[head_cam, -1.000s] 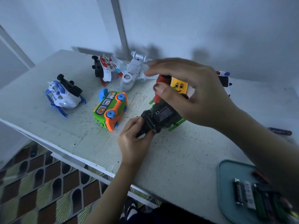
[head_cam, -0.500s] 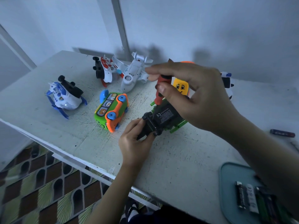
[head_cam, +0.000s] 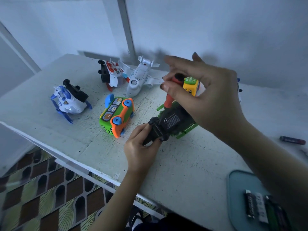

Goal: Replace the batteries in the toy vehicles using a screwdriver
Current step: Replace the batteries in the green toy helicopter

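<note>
since half a second ago the right hand has lifted its upper fingers off the top of the screwdriver; they now fan upward, blurred, while the thumb and one lower finger still pinch the red handle. the screwdriver stands tilted, its tip down on the black underside of the green toy vehicle, which lies belly-up on the white table. the left hand grips the black near end of that toy, fingers curled round it. just to the left lies a green and orange bus on its side; a white plane sits behind it. batteries lie in a teal tray at the near right.
</note>
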